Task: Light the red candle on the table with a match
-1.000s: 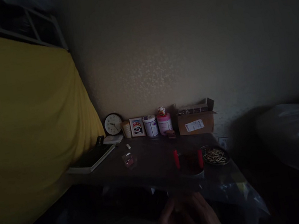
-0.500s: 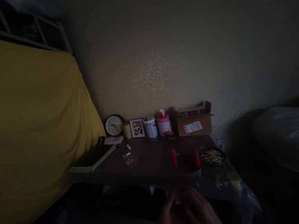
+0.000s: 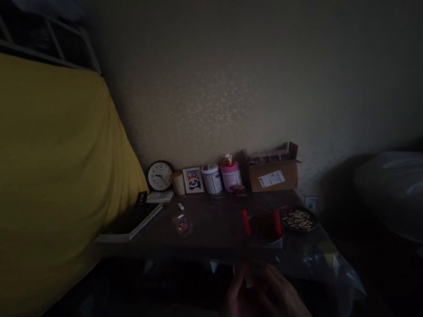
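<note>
Low in the dim view, my left hand [image 3: 236, 303] and my right hand [image 3: 281, 293] are close together just in front of the table edge. Both have their fingers curled inward around a small thing [image 3: 249, 278] with a pale patch. Its kind is lost in the dark. Beyond my hands, on the table, stand two red upright pieces [image 3: 246, 223] at the sides of a dark round container [image 3: 268, 243]. Right of it, a dark round dish [image 3: 315, 219] holds many pale thin sticks. A small clear packet [image 3: 183, 226] with something pinkish in it lies to the left.
Along the wall stand a clock [image 3: 160, 176], a framed panda picture [image 3: 193, 181], a white tin [image 3: 212, 179], a pink tin [image 3: 232, 178] with a figurine, and an open cardboard box [image 3: 274, 176]. A yellow curtain [image 3: 39, 149] hangs left; plastic sheeting covers the table [image 3: 214, 223].
The view has shifted slightly, so things on the table appear a little higher and further left. My hands keep nearly the same pose, held together.
</note>
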Available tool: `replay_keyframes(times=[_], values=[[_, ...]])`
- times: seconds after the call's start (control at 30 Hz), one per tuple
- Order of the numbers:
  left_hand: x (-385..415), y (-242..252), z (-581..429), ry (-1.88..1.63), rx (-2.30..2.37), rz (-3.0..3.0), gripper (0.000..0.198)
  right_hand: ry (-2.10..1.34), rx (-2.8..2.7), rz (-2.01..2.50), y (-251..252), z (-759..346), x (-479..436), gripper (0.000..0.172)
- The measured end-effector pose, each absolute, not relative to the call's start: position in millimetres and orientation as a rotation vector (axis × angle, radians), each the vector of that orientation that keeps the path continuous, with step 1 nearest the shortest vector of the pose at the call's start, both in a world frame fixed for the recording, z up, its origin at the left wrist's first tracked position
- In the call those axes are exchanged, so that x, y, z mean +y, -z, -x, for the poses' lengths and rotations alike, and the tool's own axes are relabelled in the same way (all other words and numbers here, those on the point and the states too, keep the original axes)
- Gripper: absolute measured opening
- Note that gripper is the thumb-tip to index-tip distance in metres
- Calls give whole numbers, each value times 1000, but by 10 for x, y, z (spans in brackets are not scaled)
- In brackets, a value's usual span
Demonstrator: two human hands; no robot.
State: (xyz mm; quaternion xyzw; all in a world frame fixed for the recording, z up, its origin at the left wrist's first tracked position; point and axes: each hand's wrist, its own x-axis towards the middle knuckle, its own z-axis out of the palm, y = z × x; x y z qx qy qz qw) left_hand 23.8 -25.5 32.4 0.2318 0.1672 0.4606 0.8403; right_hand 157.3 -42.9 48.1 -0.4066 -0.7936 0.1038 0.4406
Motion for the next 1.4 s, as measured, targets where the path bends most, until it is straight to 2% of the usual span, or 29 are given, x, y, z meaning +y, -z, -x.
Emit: replay_keyframes(times=[0.7, 1.07, 1.4], values=[[-266, -281, -226, -974, 325, -502, 36, -271, -1974, 1009, -481, -1575, -447, 28], [-292, -320, -232, -953, 317, -536, 41, -197, -2011, 1057, -413, -1587, -437, 31], [-302, -327, -258, -945, 321, -551, 40, -58, -2028, 1144, -384, -1574, -427, 42]])
